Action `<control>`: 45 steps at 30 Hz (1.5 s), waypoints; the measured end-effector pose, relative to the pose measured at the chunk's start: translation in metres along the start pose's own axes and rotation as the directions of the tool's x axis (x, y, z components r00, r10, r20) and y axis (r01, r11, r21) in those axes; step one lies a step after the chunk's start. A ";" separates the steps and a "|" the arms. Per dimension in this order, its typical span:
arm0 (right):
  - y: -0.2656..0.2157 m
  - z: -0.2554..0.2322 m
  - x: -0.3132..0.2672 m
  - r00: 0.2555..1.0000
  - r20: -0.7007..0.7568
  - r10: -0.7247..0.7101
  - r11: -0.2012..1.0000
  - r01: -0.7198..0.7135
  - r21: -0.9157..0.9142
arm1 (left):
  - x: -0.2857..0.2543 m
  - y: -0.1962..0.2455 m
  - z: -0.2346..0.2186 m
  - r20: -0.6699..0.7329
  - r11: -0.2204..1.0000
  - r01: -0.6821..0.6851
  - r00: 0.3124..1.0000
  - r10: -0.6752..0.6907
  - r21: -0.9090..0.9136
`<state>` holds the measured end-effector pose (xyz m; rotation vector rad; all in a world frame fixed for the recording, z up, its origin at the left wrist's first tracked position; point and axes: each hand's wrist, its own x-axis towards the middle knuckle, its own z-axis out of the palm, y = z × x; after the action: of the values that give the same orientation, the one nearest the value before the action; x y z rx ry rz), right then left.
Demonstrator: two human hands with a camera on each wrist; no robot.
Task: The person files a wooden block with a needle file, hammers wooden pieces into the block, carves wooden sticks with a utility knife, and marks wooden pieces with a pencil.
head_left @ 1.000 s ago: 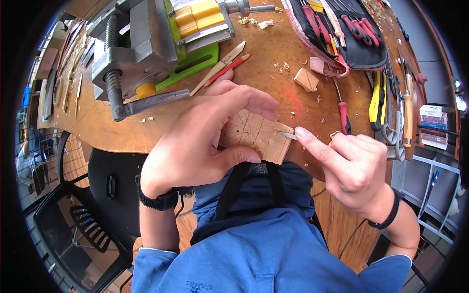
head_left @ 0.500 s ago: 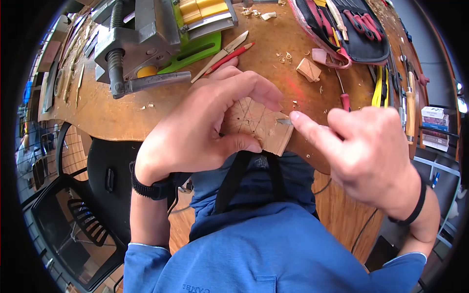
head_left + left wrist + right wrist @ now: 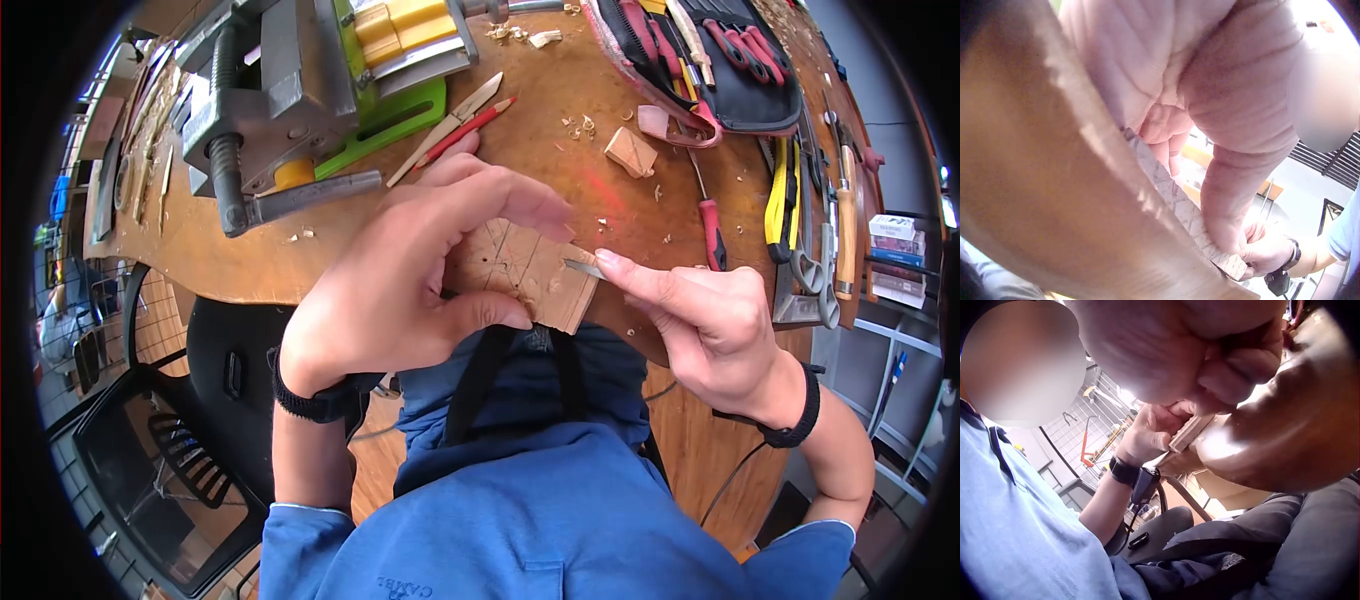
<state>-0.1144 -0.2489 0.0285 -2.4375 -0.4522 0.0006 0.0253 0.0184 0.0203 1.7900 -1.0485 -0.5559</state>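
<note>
My left hand (image 3: 400, 275) grips a flat wooden block (image 3: 548, 285), its thumb along the near edge and the fingers curled over the far side. Pencil-like lines and small dark dots mark the block's upper face. In the right hand (image 3: 710, 325) is a small knife, its handle hidden by the palm and fingers. The narrow steel blade (image 3: 583, 268) meets the block close to its right end, with the index finger stretched along it. From the left wrist, the block's edge (image 3: 1179, 206) lies along the table rim. The right wrist view shows the block (image 3: 1186, 435) under the left thumb.
A metal vise (image 3: 290, 110) stands at the back left on the workbench (image 3: 240, 265). Beside it lie a red pencil (image 3: 465, 132) and a pale wooden stick. A wood offcut (image 3: 631, 152), a red-handled screwdriver (image 3: 711, 235), a tool pouch (image 3: 745, 100) and scissors (image 3: 815, 285) lie right.
The right hand was raised and turned over half a second ago; it has since dropped lower with its wrist nearer the body. The left hand and block keep nearly the same place.
</note>
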 end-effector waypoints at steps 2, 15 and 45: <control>-0.001 -0.002 0.001 1.000 0.015 0.021 0.999 -0.021 0.037 | -0.001 0.000 0.000 -0.009 0.999 -0.017 1.000 0.017 0.031; -0.013 -0.019 0.001 0.985 -0.056 0.162 0.975 -0.151 0.164 | -0.002 0.005 0.003 -0.012 0.992 -0.069 0.997 0.071 0.102; -0.034 -0.036 0.011 0.991 -0.066 -0.115 0.893 0.074 -0.444 | -0.007 0.015 0.018 -0.122 0.894 -0.089 0.980 0.158 0.439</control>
<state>-0.1109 -0.2431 0.0787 -2.8412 -0.5811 -0.2845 0.0016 0.0123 0.0254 2.0906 -1.2352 -0.1005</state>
